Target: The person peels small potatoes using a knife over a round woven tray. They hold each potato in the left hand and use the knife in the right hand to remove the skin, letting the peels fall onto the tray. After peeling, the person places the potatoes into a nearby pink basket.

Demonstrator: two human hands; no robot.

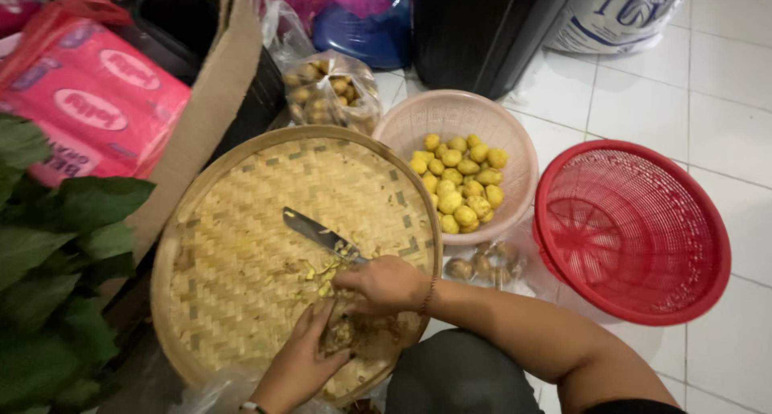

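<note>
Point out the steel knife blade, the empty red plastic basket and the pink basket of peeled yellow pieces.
steel knife blade (315,232), head view, middle of the blade
red plastic basket (708,229), head view, right rim
pink basket (515,141), head view, right inner wall

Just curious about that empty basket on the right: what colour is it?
The empty basket is bright red plastic mesh, shown best in the head view.

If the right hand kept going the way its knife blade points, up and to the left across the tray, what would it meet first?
Probably only the bare weave of the woven bamboo tray, then its far-left rim. The knife in the right hand points there; its height above the weave is unclear.
</note>
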